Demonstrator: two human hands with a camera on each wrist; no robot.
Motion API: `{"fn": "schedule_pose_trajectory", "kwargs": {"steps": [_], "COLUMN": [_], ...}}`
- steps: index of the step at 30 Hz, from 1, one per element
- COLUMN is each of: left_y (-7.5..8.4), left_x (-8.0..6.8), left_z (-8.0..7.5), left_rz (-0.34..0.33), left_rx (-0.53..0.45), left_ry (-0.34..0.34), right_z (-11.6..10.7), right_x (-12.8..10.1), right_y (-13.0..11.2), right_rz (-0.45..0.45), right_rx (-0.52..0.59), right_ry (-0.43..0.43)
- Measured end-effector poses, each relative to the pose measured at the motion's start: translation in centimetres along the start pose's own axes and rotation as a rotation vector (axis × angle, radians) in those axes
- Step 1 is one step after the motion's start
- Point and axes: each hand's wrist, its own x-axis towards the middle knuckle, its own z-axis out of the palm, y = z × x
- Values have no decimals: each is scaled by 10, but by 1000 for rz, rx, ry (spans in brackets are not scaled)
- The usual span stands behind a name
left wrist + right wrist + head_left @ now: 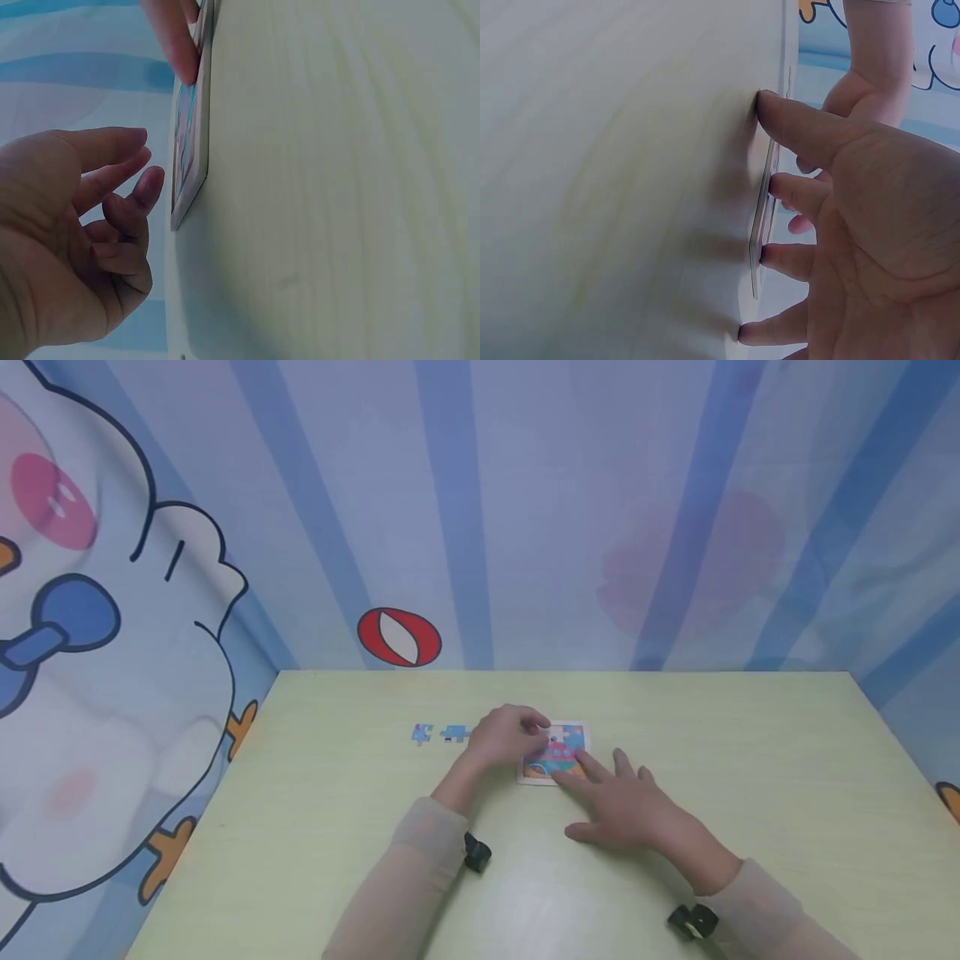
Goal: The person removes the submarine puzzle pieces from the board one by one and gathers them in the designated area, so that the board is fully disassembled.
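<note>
A small colourful puzzle board (557, 755) lies flat near the middle of the pale green table (750, 760). My left hand (534, 732) hovers over the board's upper left corner. In the left wrist view its fingers (144, 180) are loosely curled beside the board's edge (192, 154) and nothing shows between them. My right hand (594, 783) lies flat with straight fingers, whose tips press on the board's lower right part. In the right wrist view those fingertips (774, 184) rest on the thin board (760, 225).
Two loose blue puzzle pieces (422, 733) (453, 732) lie on the table left of the left hand. A blue striped cartoon curtain (480, 510) hangs behind the table and along its left side.
</note>
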Motion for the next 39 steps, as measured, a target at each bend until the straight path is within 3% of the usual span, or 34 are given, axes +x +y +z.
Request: {"fn": "schedule_pose_trajectory", "kwargs": {"steps": [14, 22, 39], "left_y": [17, 19, 28], "left_x": [9, 12, 11], "left_z": [17, 21, 23], "left_rz": [-19, -8, -12], "left_rx": [59, 97, 68], "left_ry": [-78, -58, -3], "right_z": [3, 1, 2], "right_x": [1, -1, -1], "right_y": [3, 1, 2], "right_rz": [-17, -18, -29], "right_rx": [-11, 1, 0], "right_ry": [13, 18, 25]}}
